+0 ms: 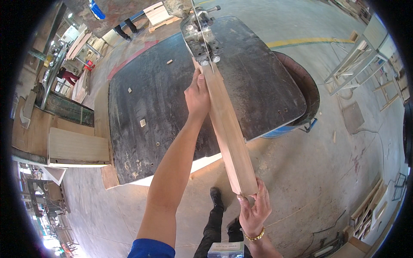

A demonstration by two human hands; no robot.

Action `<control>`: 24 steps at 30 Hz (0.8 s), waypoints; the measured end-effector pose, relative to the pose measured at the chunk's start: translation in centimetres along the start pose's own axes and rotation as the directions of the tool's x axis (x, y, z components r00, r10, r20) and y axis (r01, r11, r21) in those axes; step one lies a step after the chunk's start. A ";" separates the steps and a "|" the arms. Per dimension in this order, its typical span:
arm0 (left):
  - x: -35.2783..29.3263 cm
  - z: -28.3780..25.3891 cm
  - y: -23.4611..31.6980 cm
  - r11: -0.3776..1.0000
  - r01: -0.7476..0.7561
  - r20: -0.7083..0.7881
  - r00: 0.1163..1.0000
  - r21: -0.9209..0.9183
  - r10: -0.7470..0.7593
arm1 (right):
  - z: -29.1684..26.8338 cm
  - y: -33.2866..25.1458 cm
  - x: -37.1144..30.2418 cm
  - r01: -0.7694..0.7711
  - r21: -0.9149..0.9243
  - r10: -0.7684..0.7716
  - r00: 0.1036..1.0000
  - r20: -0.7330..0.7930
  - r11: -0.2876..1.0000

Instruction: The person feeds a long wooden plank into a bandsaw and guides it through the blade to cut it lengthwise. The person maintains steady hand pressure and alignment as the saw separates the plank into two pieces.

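Observation:
A long pale wooden board lies on the dark saw table, its near end reaching past the table's front edge. My left hand is closed against the board's left side, close to the blade guide; some of its fingers are hidden. At the near end my right hand grips the board's right corner, thumb against the end face. The thin bandsaw blade comes down through the metal guide at the board's far end. A lengthwise line runs along the board's top.
Small wood offcuts are scattered on the table's left part. A wooden side ledge adjoins the table at left. A large round tub stands under the right edge. Metal frames stand farther right. Another person's legs show beyond the table.

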State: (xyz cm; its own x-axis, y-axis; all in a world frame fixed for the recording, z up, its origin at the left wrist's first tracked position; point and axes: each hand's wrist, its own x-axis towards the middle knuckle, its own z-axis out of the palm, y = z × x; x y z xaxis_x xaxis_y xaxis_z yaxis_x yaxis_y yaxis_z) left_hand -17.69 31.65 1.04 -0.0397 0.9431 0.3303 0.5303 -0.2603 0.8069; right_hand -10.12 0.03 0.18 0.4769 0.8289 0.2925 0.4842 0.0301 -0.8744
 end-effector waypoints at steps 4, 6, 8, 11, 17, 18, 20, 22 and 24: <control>0.0 -0.1 0.0 1.000 0.003 0.001 1.000 0.012 -0.003 | 0.1 -0.1 0.1 0.004 -0.002 -0.004 1.000 -0.001 1.000; 0.1 -0.1 -0.1 1.000 -0.002 0.002 1.000 0.010 0.002 | 0.1 -0.1 0.2 0.013 -0.012 -0.013 1.000 -0.003 1.000; 0.1 -0.1 -0.2 1.000 -0.014 -0.001 1.000 0.009 0.014 | 0.2 0.1 0.2 0.017 -0.023 -0.017 1.000 -0.003 1.000; 0.0 0.0 -0.2 1.000 -0.011 -0.003 1.000 0.006 0.011 | 0.2 -0.1 0.3 0.023 -0.023 -0.023 1.000 0.001 0.999; 0.1 0.0 -0.2 1.000 -0.013 -0.006 1.000 -0.002 0.013 | 0.3 -0.3 0.4 0.021 -0.010 -0.021 1.000 0.004 1.000; 0.1 0.0 -0.2 1.000 -0.007 -0.008 1.000 0.000 0.007 | 0.3 -0.3 0.4 0.026 -0.009 -0.026 1.000 0.002 1.000; 0.1 0.0 -0.2 1.000 0.006 -0.011 1.000 0.001 -0.006 | 0.5 -0.1 0.4 0.037 -0.010 -0.037 0.999 -0.002 0.999; 0.0 0.1 0.0 1.000 0.027 0.000 1.000 -0.011 -0.027 | 0.5 0.0 0.3 0.040 -0.010 -0.040 0.999 0.001 0.999; 0.0 0.0 -0.1 0.999 0.029 0.001 1.000 -0.015 -0.029 | 0.5 -0.1 0.3 0.041 -0.006 -0.041 0.999 0.003 0.999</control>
State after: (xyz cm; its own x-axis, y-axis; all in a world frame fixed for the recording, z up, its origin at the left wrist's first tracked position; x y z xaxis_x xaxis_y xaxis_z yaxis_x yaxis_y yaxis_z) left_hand -17.69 31.69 0.96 -0.0545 0.9505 0.3059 0.5165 -0.2354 0.8233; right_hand -10.38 0.57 0.12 0.4547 0.8285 0.3270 0.5079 0.0604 -0.8593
